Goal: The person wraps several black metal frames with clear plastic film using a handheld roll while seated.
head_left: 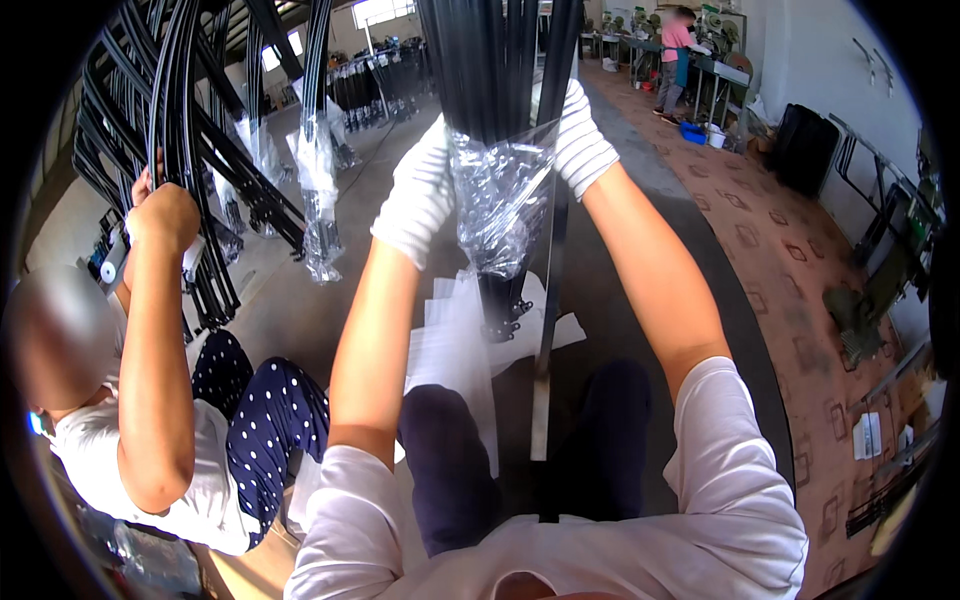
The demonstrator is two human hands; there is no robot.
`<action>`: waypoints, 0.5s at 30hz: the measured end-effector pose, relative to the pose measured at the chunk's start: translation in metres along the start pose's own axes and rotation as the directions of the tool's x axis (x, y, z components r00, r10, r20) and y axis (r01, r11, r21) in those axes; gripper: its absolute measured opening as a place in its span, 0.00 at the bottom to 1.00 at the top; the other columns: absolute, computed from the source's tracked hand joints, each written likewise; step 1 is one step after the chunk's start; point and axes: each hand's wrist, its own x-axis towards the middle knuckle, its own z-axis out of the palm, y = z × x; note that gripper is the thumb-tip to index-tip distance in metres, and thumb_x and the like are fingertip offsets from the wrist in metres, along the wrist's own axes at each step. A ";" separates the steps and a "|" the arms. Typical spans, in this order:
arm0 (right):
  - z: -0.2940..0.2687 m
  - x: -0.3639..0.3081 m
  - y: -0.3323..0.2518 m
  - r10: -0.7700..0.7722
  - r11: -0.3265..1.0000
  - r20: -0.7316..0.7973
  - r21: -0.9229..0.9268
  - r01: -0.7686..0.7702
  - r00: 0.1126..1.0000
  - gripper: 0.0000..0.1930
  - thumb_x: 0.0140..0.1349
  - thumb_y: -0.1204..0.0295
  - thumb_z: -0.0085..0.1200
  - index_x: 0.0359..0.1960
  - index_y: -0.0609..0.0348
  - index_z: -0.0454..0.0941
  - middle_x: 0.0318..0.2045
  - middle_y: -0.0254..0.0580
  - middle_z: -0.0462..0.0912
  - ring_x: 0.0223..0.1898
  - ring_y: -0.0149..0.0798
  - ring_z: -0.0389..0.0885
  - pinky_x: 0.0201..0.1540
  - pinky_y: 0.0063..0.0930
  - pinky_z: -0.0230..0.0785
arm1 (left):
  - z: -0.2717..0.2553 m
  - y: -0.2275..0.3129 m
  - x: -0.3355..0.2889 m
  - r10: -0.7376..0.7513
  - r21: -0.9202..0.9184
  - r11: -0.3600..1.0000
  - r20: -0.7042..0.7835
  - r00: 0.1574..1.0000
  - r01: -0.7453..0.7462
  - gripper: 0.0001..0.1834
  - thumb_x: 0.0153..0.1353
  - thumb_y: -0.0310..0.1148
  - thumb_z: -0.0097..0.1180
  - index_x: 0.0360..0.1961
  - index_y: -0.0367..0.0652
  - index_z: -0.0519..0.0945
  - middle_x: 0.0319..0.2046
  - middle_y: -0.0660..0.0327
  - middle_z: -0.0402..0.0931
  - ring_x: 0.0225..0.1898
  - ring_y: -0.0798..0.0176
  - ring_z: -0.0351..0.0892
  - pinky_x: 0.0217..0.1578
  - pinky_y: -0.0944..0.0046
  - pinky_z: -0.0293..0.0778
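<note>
A bundle of long black strips (490, 70) hangs upright in front of me. Its lower part is inside a clear plastic bag (505, 195), and the dark ends (498, 310) show below the crinkled film. My left hand (415, 190), in a white glove with grey stripes, grips the bag's upper edge at the left of the bundle. My right hand (583, 140), gloved alike, holds the same edge on the right, with the film stretched toward it. Most fingers of both hands are hidden by the bundle. A long flat strip (543, 400) hangs close beside it, reaching lower.
White sheets (450, 330) lie below the bundle, near my knees. At left, a seated person in dotted trousers (275, 415) has a raised hand (160, 215) at other hanging black strips (180, 80). Far right, another person (676, 60) stands by machines; a black case (803, 150) leans on the wall.
</note>
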 end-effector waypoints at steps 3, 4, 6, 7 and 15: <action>0.040 -0.012 -0.007 -0.070 0.997 -0.187 -0.049 0.061 0.980 0.13 0.58 0.72 0.37 0.42 0.64 0.69 0.38 0.46 0.74 0.40 0.38 0.73 0.44 0.28 0.67 | -0.029 0.003 0.010 -0.016 0.189 0.982 -0.014 1.000 0.018 0.15 0.53 0.40 0.53 0.33 0.37 0.76 0.25 0.62 0.75 0.24 0.69 0.72 0.27 0.71 0.69; 0.054 -0.020 -0.017 -0.124 0.992 -0.281 -0.061 0.111 0.952 0.13 0.58 0.71 0.39 0.41 0.63 0.69 0.38 0.45 0.74 0.40 0.37 0.74 0.44 0.26 0.67 | -0.016 0.000 0.009 0.147 0.400 0.910 -0.067 0.987 -0.108 0.17 0.54 0.41 0.52 0.33 0.36 0.76 0.23 0.63 0.75 0.22 0.70 0.71 0.25 0.72 0.68; 0.086 -0.042 -0.019 -0.295 0.953 -0.366 -0.176 0.246 0.882 0.12 0.56 0.69 0.45 0.40 0.62 0.70 0.39 0.43 0.74 0.39 0.34 0.74 0.44 0.24 0.67 | -0.005 0.002 0.000 0.214 0.452 0.883 -0.154 0.965 -0.123 0.20 0.55 0.44 0.51 0.32 0.35 0.75 0.21 0.63 0.74 0.20 0.72 0.69 0.24 0.73 0.65; 0.098 -0.053 -0.014 -0.410 0.904 -0.361 -0.280 0.322 0.838 0.13 0.55 0.69 0.48 0.40 0.61 0.71 0.39 0.42 0.73 0.39 0.33 0.73 0.45 0.24 0.66 | -0.008 -0.003 0.000 0.240 0.452 0.882 -0.184 0.953 -0.135 0.20 0.54 0.45 0.51 0.31 0.35 0.76 0.21 0.64 0.73 0.20 0.74 0.67 0.23 0.74 0.64; 0.138 -0.060 0.018 -0.852 -0.202 0.100 -0.968 -0.146 0.515 0.48 0.36 0.60 0.57 0.61 0.51 0.44 0.53 0.61 0.53 0.49 0.56 0.60 0.53 0.40 0.54 | -0.020 -0.031 0.029 0.518 0.235 0.828 0.029 0.855 -0.509 0.17 0.52 0.40 0.54 0.32 0.35 0.73 0.22 0.63 0.73 0.21 0.74 0.66 0.22 0.75 0.65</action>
